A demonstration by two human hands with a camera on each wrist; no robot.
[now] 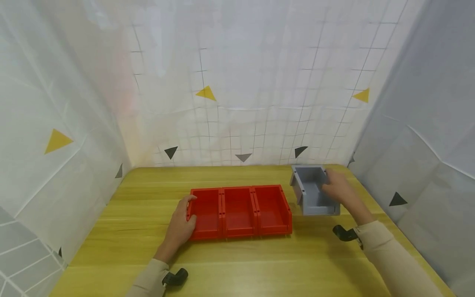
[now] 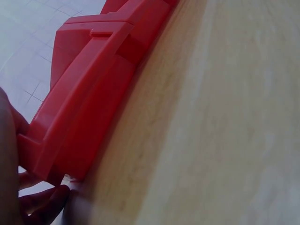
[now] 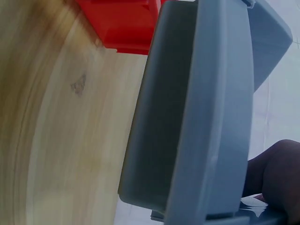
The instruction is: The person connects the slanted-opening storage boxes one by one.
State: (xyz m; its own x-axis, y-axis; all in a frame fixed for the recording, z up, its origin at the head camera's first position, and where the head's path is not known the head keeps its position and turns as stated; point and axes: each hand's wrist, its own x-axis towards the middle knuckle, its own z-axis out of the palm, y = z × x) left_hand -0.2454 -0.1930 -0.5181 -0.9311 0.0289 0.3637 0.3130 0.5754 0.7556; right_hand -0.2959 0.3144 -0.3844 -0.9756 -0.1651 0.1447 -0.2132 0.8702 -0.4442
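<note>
Three red storage bins stand side by side on the table: a left bin [image 1: 206, 214], a middle bin [image 1: 238, 212] and a right bin [image 1: 271, 210]. My left hand [image 1: 179, 225] grips the outer side wall of the left bin, thumb over the rim and fingers along the outside. To their right, my right hand [image 1: 339, 190] holds a grey storage bin [image 1: 313, 192] by its right wall, with the thumb inside. In the right wrist view the grey bin [image 3: 211, 117] hangs tilted over the table. Nothing lies inside the bins.
The wooden table [image 1: 237, 268] runs back to a white sheet wall [image 1: 237, 123] with grid lines and triangle markers. More sheets enclose the left and right sides. A dark wrist camera [image 1: 176, 277] sticks out below my left hand, another [image 1: 345, 234] below my right.
</note>
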